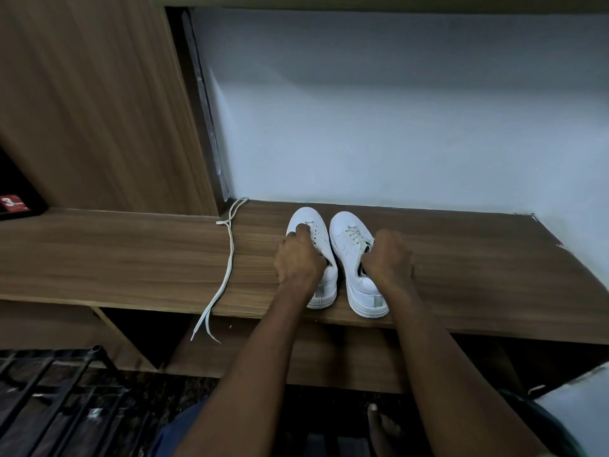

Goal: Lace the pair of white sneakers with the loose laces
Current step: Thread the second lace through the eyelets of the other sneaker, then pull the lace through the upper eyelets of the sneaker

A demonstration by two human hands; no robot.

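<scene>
Here each hand's grip is closed: left hand [298, 258] on left sneaker [321, 245], right hand [389, 258] on right sneaker [349, 255].

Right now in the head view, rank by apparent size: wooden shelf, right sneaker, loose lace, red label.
1. wooden shelf
2. loose lace, longest but thin
3. right sneaker, partly covered by the right hand
4. red label

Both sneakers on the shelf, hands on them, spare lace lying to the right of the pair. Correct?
Not quite. The head view shows the spare lace to the left of the pair, its ends hanging over the shelf edge. The rest holds: both sneakers are on the shelf, left hand on the left sneaker, right hand on the right sneaker.
</scene>
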